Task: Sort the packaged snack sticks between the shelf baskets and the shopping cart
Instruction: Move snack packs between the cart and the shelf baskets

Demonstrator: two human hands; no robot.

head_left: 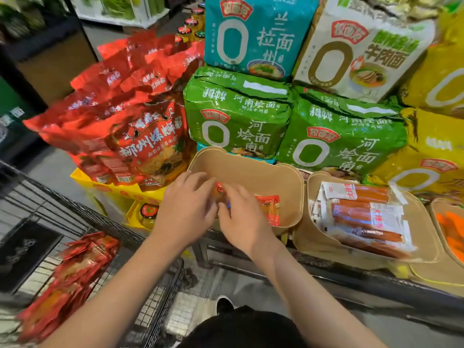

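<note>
Tan cardboard forms the left shelf basket, its rim free all round and most of its floor bare. Both hands reach inside: the left hand and right hand curl their fingers around orange-red snack sticks lying near the front wall. Just beside it, a second basket holds longer packaged sticks. More red packets lie in the wire shopping cart at lower left. Noodle packs are stacked close behind the baskets.
</note>
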